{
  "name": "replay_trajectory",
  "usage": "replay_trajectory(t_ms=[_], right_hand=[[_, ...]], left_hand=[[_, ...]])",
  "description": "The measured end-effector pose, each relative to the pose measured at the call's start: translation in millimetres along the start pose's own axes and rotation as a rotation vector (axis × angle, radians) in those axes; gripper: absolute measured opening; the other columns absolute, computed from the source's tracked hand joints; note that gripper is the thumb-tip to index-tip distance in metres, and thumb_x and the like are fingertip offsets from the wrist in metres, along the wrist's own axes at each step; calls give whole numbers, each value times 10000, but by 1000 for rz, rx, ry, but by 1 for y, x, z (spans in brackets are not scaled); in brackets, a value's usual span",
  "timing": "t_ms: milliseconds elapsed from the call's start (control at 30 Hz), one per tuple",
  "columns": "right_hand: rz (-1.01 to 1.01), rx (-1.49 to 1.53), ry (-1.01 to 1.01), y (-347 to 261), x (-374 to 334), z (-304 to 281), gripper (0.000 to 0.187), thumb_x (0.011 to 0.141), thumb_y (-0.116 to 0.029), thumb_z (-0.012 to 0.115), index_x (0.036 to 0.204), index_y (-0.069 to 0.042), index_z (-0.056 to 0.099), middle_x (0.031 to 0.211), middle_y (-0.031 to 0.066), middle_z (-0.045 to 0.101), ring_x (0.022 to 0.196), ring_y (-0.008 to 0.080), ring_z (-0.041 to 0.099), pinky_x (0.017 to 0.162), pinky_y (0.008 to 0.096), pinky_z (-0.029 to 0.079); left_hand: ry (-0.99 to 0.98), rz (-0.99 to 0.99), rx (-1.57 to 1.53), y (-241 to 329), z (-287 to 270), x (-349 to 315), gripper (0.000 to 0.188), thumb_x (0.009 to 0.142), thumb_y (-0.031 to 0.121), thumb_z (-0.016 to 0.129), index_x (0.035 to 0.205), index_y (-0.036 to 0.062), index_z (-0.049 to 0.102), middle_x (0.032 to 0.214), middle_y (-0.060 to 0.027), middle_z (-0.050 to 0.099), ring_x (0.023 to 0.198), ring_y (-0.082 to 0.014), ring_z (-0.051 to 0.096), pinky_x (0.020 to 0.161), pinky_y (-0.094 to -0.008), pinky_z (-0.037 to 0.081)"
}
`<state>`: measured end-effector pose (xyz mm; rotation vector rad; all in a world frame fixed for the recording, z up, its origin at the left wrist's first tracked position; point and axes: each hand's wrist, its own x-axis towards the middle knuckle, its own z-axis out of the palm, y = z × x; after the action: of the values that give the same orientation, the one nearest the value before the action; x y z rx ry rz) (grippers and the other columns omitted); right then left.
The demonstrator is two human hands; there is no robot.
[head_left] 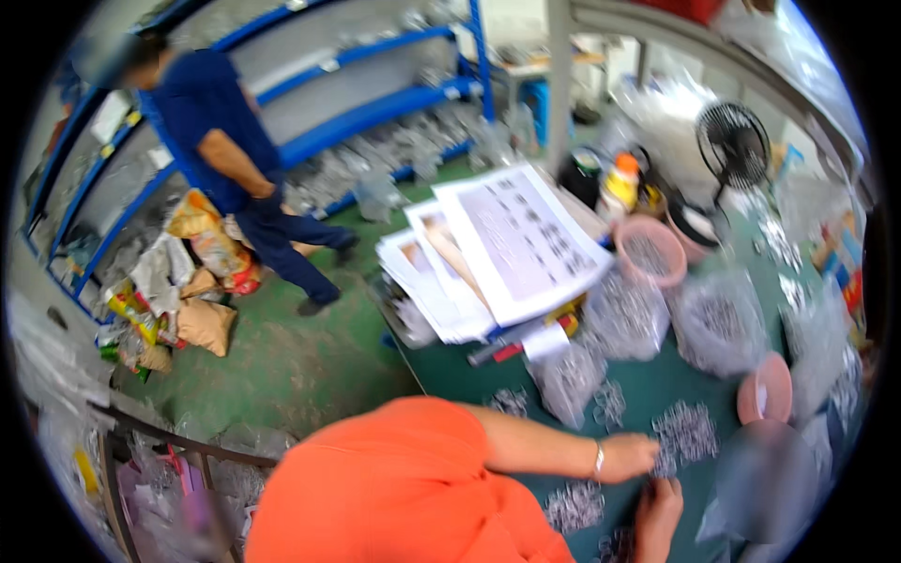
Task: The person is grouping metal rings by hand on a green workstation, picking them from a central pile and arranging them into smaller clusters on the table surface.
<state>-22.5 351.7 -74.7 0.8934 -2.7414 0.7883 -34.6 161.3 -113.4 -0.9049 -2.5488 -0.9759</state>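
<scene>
My left arm, in an orange sleeve, reaches across the green tabletop. My left hand (627,457), with a pale bracelet at the wrist, is closed at the edge of a heap of small silvery wire-like metal pieces (685,432). Just below it my right hand (660,516) has its fingers drawn together close to the same pieces. Whatever is between the fingers of either hand is too small and blurred to make out. Another pile of metal pieces (574,507) lies left of my hands, and a smaller dark one (615,544) beside my right hand.
Plastic bags of metal pieces (627,314) and pink tubs (649,251) stand beyond my hands. Printed sheets (521,244) cover the table's far left corner. A black fan (732,145) stands at the back. A person in dark blue (221,131) is beside blue shelves (375,113).
</scene>
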Motion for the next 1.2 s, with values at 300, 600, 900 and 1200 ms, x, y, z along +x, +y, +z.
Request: replay_trajectory(t_ms=[300, 600, 900, 1200], right_hand=[[227, 139, -123, -7, 13, -24, 121, 829, 8, 591, 918, 8, 673, 889, 203, 612, 854, 394, 598, 775, 445, 484], [222, 154, -41, -25, -4, 11, 217, 740, -5, 721, 939, -20, 635, 869, 121, 635, 833, 306, 638, 735, 396, 520], [422, 658, 281, -40, -24, 13, 337, 754, 29, 749, 1037, -51, 586, 886, 80, 674, 761, 174, 654, 658, 281, 516], [258, 446, 256, -45, -27, -5, 182, 792, 49, 702, 955, -33, 702, 893, 88, 686, 775, 195, 662, 688, 295, 532]], left_hand=[[97, -156, -114, -2, -30, -15, 260, 766, -35, 606, 1019, 26, 612, 954, -150, 585, 927, -360, 583, 804, -405, 497], [18, -203, -74, 3, -23, -9, 237, 740, 14, 737, 929, 32, 596, 882, -114, 599, 820, -318, 612, 720, -383, 512], [-27, -490, -649, 32, -45, -18, 207, 799, 19, 748, 940, 20, 597, 850, -15, 641, 746, -61, 601, 671, -214, 508], [10, -430, -733, 40, -44, -25, 305, 792, 5, 750, 1035, 15, 568, 856, -49, 659, 768, -98, 644, 688, -239, 536]])
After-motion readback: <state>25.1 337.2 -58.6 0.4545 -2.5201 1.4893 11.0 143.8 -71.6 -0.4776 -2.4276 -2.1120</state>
